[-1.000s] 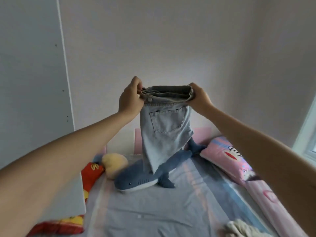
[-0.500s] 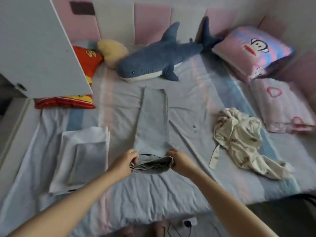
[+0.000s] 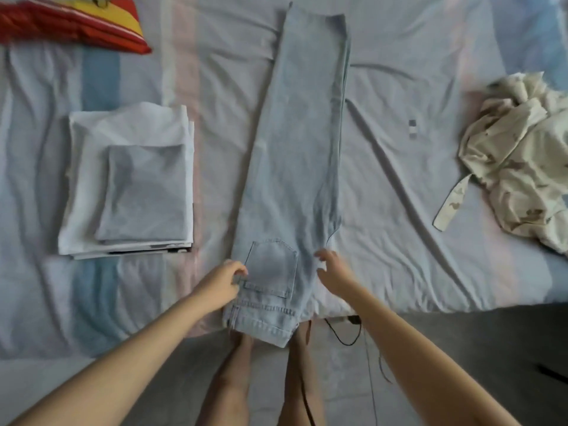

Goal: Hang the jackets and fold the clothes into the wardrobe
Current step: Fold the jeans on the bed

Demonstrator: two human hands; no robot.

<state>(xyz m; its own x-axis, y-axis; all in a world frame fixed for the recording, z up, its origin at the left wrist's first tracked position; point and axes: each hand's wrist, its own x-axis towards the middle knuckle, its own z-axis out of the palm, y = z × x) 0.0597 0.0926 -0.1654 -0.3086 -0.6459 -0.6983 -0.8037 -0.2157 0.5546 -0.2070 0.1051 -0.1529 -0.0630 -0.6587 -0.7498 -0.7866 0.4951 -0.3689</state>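
Wrinkled bedsheet (image 3: 399, 210) in pale blue, white and pink stripes, seen from above and filling most of the view; grey floor along the near edge. Down the middle, light blue jeans (image 3: 295, 149), laid flat and folded lengthwise, one leg over the other. Stretching from the far edge of the view to the near edge of the bed, narrow at the far hem, wider toward the near end. Back pocket (image 3: 272, 269) facing up, close to the waistband (image 3: 261, 321), the waistband hanging slightly over the near edge of the mattress. Faded denim, mostly smooth, with soft creases along the right side.

Left hand (image 3: 219, 284) at the left edge of the jeans, beside the pocket, fingers curled with the tips against the denim; too blurred to tell whether pinching the cloth or only touching. Right hand (image 3: 333, 275) at the right edge of the jeans, level with the pocket, fingers spread and relaxed, grasping nothing. Both forearms bare, reaching in from the near corners.

To the left, apart from the jeans, a neat stack of folded clothes (image 3: 129, 182), white beneath, grey on top. To the right, a crumpled cream patterned garment (image 3: 522, 155). At the far left corner, part of a red and yellow cushion (image 3: 70, 23). By the near bed edge, a thin black cable (image 3: 344, 333) and two bare legs (image 3: 230, 379).
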